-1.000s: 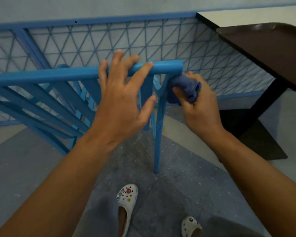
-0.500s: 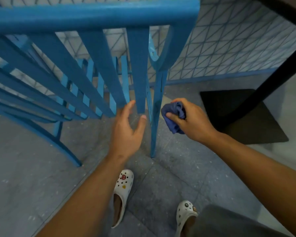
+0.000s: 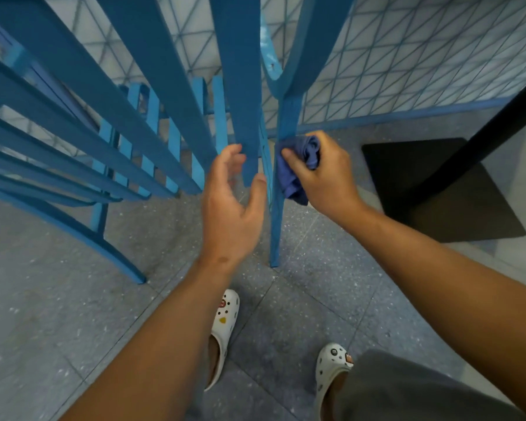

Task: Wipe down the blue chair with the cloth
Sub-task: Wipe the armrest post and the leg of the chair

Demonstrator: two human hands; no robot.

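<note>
The blue chair (image 3: 170, 86) fills the upper left, its slatted back close to the camera and its legs on the grey floor. My right hand (image 3: 325, 174) grips a bunched blue cloth (image 3: 298, 165) and presses it against the chair's right rear leg (image 3: 278, 214), about halfway down. My left hand (image 3: 231, 205) hovers just left of that leg, fingers relaxed and spread, the fingertips near the lower end of a back slat (image 3: 243, 117). Nothing is held in it.
A black table base plate (image 3: 438, 202) and its slanted black post (image 3: 483, 138) stand on the floor at right. A blue-framed mesh panel (image 3: 407, 62) runs behind the chair. My two white clogs (image 3: 225, 326) stand on the tiles below.
The camera has tilted down and closer. My right hand slid the cloth down from the top rail along the right leg. My left hand let go of the top rail and dropped beside the leg.
</note>
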